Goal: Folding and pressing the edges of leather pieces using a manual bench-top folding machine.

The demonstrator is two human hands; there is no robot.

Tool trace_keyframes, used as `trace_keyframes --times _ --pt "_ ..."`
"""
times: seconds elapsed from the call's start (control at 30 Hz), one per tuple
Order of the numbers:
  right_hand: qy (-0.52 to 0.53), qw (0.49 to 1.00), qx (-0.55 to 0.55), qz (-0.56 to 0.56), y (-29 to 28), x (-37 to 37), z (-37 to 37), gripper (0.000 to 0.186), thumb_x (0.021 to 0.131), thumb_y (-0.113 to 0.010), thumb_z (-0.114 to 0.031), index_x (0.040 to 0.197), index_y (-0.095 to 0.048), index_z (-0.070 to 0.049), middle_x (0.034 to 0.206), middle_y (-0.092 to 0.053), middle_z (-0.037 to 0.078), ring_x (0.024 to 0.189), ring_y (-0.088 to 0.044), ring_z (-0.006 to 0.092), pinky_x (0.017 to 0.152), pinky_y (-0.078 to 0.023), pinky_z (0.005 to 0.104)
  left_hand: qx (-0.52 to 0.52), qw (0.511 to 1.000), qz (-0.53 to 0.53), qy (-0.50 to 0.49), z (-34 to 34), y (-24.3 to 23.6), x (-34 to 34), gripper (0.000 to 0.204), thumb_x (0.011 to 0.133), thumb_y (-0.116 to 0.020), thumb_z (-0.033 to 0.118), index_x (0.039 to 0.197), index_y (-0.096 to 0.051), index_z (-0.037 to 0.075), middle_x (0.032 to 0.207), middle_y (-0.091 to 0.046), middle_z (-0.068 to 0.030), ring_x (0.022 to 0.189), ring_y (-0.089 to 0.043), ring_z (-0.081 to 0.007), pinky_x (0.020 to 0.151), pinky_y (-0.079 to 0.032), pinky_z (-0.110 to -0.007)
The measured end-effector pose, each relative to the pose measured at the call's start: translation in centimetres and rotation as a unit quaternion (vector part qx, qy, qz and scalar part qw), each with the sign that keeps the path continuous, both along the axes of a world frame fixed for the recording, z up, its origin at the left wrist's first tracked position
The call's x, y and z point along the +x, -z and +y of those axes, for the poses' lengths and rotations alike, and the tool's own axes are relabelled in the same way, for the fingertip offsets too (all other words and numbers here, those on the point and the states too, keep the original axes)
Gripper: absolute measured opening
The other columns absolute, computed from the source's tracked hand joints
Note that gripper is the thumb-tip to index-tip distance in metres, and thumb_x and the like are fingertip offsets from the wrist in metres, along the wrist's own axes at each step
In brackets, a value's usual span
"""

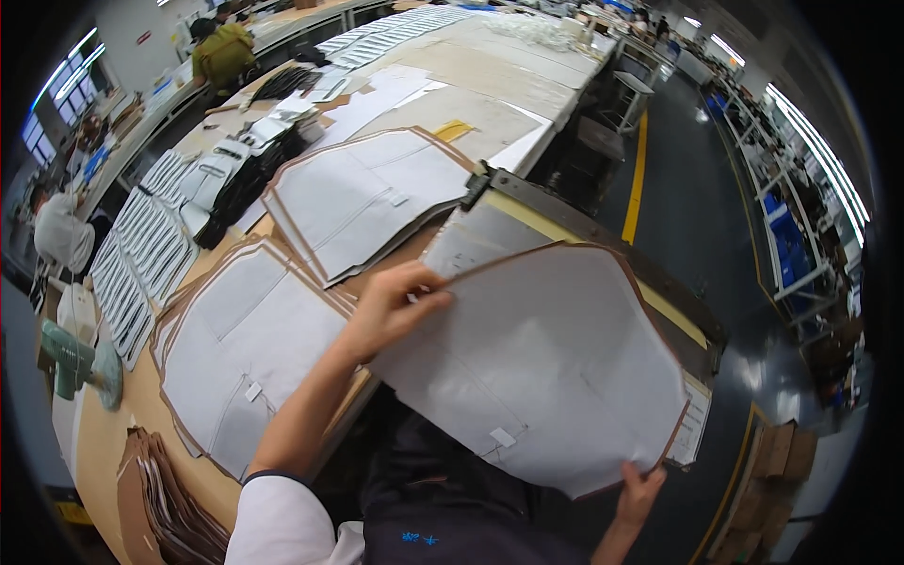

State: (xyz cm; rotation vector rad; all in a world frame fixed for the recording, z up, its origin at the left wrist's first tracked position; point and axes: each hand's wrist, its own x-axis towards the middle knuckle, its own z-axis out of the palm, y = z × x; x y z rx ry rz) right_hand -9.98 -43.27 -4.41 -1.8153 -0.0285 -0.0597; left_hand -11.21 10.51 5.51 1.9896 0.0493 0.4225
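Note:
A large white panel with a brown edge (537,367) is held at two sides by my left hand (405,299), pinching its upper left edge, and my right hand (640,490), gripping its lower right corner. Beneath the panel is a metal plate with a yellow strip and dark rail (501,213). Two piles of similar brown-edged white panels lie on the worktable, one to the left of my left arm (245,367) and one beyond my left hand (358,198).
Striped pieces (141,264), a green fan (66,367) and brown cut pieces (155,490) sit at the left. Co-workers (221,61) (58,235) work beyond. An aisle (687,188) with stools (631,89) and racks (786,245) runs right; cardboard boxes (772,490) stand lower right.

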Motion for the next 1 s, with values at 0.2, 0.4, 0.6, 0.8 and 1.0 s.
trace_keyframes --times 0.2,0.4,0.6,0.8,1.0 --pt "-0.265 0.958 -0.026 -0.109 -15.3 18.0 26.5 0.042 0.093 -0.074 -0.013 0.129 -0.066 0.007 0.111 -0.073 0.009 0.1 -0.066 0.0153 0.093 -0.051 0.0308 -0.246 0.924 -0.074 -0.285 10.3 5.6 -6.4 0.014 0.101 -0.072 0.017 0.105 -0.073 0.004 0.089 -0.071 0.0021 0.08 -0.062 -0.0043 0.072 -0.049 -0.021" --pt "-0.383 0.903 -0.035 -0.19 -18.8 34.8 48.3 0.052 0.09 -0.075 -0.006 0.139 -0.059 0.0 0.098 -0.077 0.009 0.09 -0.072 0.019 0.081 -0.056 0.0328 -0.355 0.834 -0.202 -0.372 18.4 9.6 -1.2 0.023 0.103 -0.07 0.022 0.109 -0.07 0.0 0.092 -0.071 -0.0021 0.085 -0.062 -0.0062 0.075 -0.048 -0.021" --pt "-0.228 0.85 -0.213 -0.424 -12.5 35.2 55.5 0.061 0.086 -0.075 -0.009 0.143 -0.053 -0.006 0.111 -0.07 0.02 0.103 -0.069 0.0379 0.091 -0.055 0.0451 -0.307 0.783 -0.135 -0.523 23.0 17.8 4.1 0.021 0.1 -0.073 0.02 0.1 -0.069 -0.001 0.088 -0.07 -0.003 0.081 -0.059 -0.0098 0.072 -0.048 -0.027" --pt "-0.375 0.833 -0.181 -0.364 -7.2 23.4 50.0 0.039 0.088 -0.07 0.0 0.126 -0.064 0.0 0.113 -0.066 0.02 0.104 -0.065 0.0354 0.094 -0.051 0.045 -0.325 0.816 0.034 -0.477 23.1 18.8 2.2 0.026 0.098 -0.072 0.023 0.098 -0.069 -0.003 0.082 -0.066 -0.0035 0.076 -0.055 -0.0129 0.07 -0.046 -0.033" --pt "-0.574 0.7 -0.096 -0.414 -5.8 7.3 47.7 0.024 0.083 -0.062 0.0 0.107 -0.067 -0.001 0.101 -0.066 0.016 0.099 -0.063 0.0369 0.087 -0.049 0.0482 -0.302 0.86 -0.015 -0.41 14.6 9.0 -10.6 0.044 0.106 -0.063 0.027 0.138 -0.059 -0.002 0.133 -0.065 -0.0121 0.121 -0.065 -0.0215 0.103 -0.052 -0.036"
